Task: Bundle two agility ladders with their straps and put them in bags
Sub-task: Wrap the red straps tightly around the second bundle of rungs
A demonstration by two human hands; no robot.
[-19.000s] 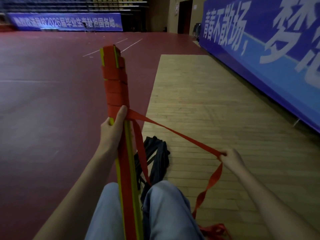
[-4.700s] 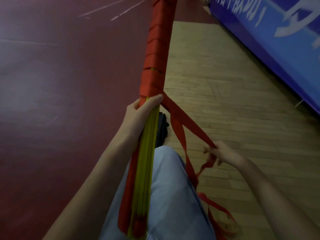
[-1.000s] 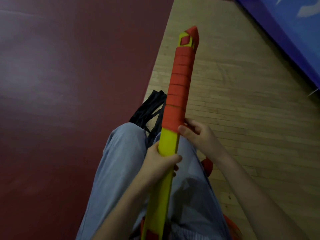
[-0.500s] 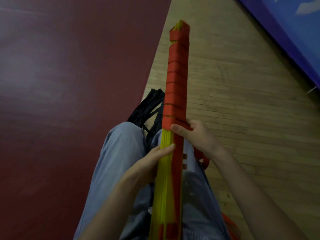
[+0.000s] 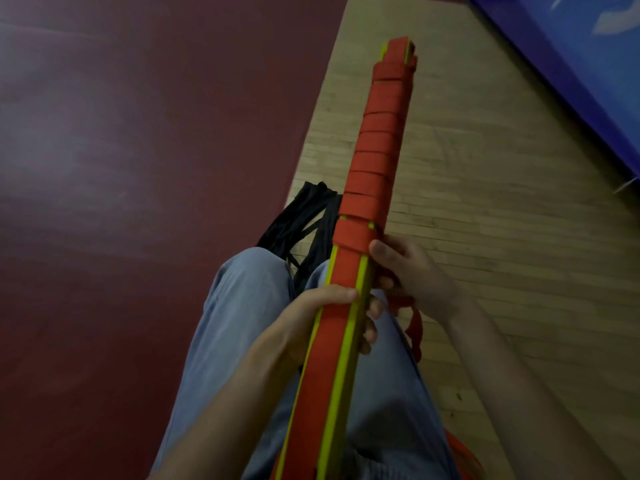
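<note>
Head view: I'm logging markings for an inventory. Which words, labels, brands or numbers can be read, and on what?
None readable.
The blue banner shows only white fragments of large characters, cut off at the frame edge: unreadable.
The ladder bundle and the black bag show no print.

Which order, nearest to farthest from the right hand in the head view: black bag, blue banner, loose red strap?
1. The loose red strap: held by the right hand, hanging just below it.
2. The black bag: on the floor past the knees, to the left.
3. The blue banner: farthest, upper right.
</note>
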